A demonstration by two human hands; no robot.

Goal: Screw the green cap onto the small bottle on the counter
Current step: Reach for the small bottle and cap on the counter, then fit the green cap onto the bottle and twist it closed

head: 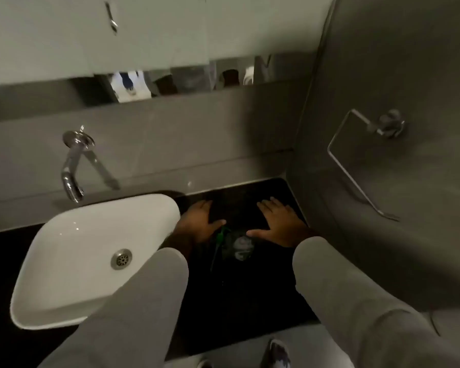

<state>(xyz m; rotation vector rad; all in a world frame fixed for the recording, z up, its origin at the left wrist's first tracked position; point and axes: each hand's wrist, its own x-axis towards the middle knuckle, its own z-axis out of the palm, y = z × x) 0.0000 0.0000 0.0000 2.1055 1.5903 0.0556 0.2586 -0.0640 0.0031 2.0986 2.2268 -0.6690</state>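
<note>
**Hands Resting Flat, Cap Not Yet Picked Up**

Both hands are being laid flat on the dark counter (250, 301), palms down, fingers spread. Nothing is being held by the left hand (199, 221) or by the right hand (279, 224) — both are open and empty.

The small bottle (238, 247) is being seen from above, just in front of the two thumbs and between the hands. It is blurry and dark, so its neck cannot be made out. Something green (219, 239) is lying right beside it, near the left thumb. It is probably the green cap, but it is too blurred to be sure.

The hands are likely being kept on each side so both things are within easy reach. The white sink (72, 261) is sitting to the left, under the tap (73, 166).
</note>
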